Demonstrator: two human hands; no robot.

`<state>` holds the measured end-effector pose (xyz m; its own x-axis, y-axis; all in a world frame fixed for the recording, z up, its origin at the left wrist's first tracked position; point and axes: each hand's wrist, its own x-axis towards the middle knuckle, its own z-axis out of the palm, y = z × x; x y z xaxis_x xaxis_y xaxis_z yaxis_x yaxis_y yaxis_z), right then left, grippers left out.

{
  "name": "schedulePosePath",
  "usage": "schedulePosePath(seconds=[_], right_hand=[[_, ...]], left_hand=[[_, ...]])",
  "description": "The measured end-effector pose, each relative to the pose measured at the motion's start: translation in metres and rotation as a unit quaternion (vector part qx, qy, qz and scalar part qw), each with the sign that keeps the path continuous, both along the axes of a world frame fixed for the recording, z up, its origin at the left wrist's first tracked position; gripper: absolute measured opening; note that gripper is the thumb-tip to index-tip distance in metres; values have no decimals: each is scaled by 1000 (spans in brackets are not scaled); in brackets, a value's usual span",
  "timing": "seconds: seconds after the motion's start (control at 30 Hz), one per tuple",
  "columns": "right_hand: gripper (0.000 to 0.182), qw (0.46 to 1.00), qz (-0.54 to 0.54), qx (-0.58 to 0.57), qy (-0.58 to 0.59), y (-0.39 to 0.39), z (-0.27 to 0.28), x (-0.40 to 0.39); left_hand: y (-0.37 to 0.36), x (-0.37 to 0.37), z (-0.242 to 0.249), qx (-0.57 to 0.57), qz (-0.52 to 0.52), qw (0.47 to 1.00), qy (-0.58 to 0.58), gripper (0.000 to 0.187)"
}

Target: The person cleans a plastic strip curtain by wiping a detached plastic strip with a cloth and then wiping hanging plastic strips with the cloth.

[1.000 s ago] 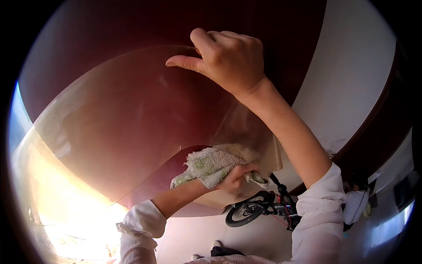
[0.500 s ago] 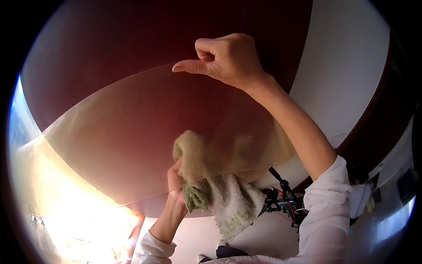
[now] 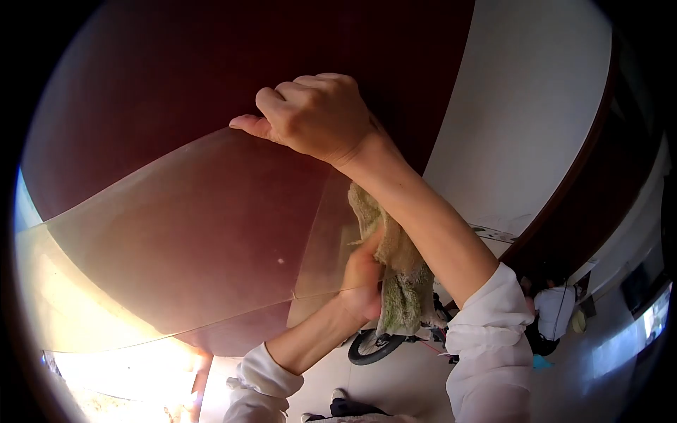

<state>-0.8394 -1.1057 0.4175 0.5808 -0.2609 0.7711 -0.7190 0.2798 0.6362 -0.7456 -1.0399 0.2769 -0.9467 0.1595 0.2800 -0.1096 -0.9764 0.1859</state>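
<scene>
My right hand (image 3: 310, 116) is closed on the far edge of a clear plastic sheet (image 3: 211, 233), thumb pointing left. The sheet is lifted and curves over a dark red tabletop (image 3: 176, 84). Below it, my left hand (image 3: 362, 275) grips a worn, pale green towel (image 3: 405, 299). Part of this hand shows through the sheet, whose near edge crosses in front of it. The towel bunches above the fingers and hangs down beside the wrist, partly hidden behind my right forearm.
A bicycle wheel (image 3: 374, 345) stands on the pale floor below the towel. At the far right a person in a white top (image 3: 555, 310) is beside dark furniture (image 3: 564, 225). Bright light floods the lower left.
My left hand has moved right and slightly up with the towel, now beneath my right forearm. My right hand has shifted left and slightly down, still holding the sheet's edge, and the view has turned.
</scene>
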Motion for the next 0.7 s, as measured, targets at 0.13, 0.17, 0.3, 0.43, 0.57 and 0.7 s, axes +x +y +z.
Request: schedulePosePath(seconds=[0.13, 0.17, 0.3, 0.43, 0.57, 0.7], right_hand=[[50, 1000, -14, 22, -14, 6, -8, -1], [55, 1000, 26, -7, 16, 1, -5, -2], [55, 1000, -5, -2, 7, -11, 1, 23], [54, 998, 25, 37, -34, 5, 3, 24], [52, 978, -14, 164, -128, 11, -5, 51], [43, 912, 81, 328, -232, 5, -90, 96]], left_hand=[[11, 22, -39, -242, 76, 961, -114, 33], [1, 29, -50, -354, 32, 932, -66, 30], [-46, 74, -89, -569, 69, 768, 285, 42], [-57, 117, -231, -429, 132, 849, -278, 26], [-89, 220, -354, -235, 221, 806, -497, 30], [-52, 353, -408, -88, 321, 788, -518, 29]])
